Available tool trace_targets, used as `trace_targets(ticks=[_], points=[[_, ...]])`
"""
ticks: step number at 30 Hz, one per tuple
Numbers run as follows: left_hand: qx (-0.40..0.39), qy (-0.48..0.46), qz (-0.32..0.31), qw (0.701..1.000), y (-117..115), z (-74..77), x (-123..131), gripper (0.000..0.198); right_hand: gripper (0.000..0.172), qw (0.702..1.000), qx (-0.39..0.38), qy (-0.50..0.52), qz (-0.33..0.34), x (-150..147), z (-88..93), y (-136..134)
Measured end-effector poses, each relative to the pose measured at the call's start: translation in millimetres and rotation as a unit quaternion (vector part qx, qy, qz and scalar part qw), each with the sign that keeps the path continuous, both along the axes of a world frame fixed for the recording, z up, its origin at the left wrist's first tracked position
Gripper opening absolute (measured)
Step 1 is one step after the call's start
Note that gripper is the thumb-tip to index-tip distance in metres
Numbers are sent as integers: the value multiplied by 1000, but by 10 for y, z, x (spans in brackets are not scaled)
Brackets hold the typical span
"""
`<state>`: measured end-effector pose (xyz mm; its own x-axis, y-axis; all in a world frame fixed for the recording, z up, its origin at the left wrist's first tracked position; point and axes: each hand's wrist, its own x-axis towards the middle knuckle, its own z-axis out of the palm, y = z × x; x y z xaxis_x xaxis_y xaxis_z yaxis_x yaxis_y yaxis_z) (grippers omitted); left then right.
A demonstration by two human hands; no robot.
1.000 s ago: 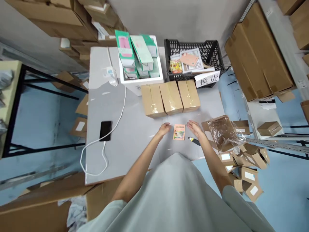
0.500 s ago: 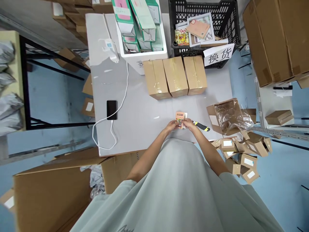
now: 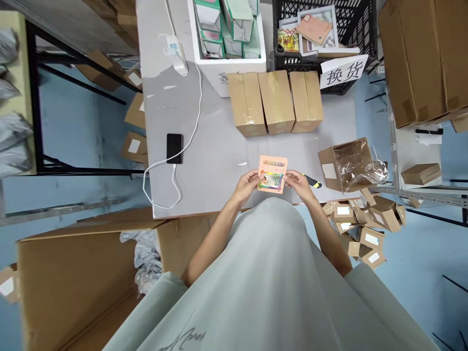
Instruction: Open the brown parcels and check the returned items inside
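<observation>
A small orange-pink booklet (image 3: 273, 168) with a picture on its cover is held upright in front of my body, above the near edge of the table. My left hand (image 3: 247, 185) pinches its left side, and my right hand (image 3: 298, 183) pinches its right side. Close by my right hand lies a black and yellow utility knife (image 3: 313, 182), partly hidden behind the fingers. Three taped cardboard boxes (image 3: 276, 103) stand in a row further back on the table.
Behind the boxes are a white bin (image 3: 234, 68) of green-and-white cartons and a black crate (image 3: 281, 61) holding booklets and frames. A black phone (image 3: 174, 148) lies on the table (image 3: 208, 170) under a white cable. An opened carton (image 3: 330, 170) with clear plastic sits at right.
The booklet has been raised toward me and now faces up fully, with my hands further apart at its two sides. The camera view has shifted slightly.
</observation>
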<state>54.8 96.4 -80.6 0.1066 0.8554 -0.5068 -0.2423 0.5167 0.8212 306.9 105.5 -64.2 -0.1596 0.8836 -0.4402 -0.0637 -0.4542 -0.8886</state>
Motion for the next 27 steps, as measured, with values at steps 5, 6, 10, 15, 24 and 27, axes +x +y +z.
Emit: trace_targets(ticks=[5,6,10,15,24,27], points=[[23,-38,27,999,-164,329,-101,67,56,999,14,25,-36,-50,302,-90],[25,-38,29,999,-191,373,-122,67,55,999,10,38,-27,-70,360,-116],[33,-32,23,999,-284,516,-218,68,51,998,11,64,-7,-158,576,-212],[63,-14,33,997,-352,628,-288,90,52,998,16,61,30,-294,720,-260],[125,-25,26,991,-525,608,-133,76,58,992,54,89,74,-775,696,-356],[107,-42,14,993,-526,648,-144,70,57,990,67,91,89,-878,694,-411]])
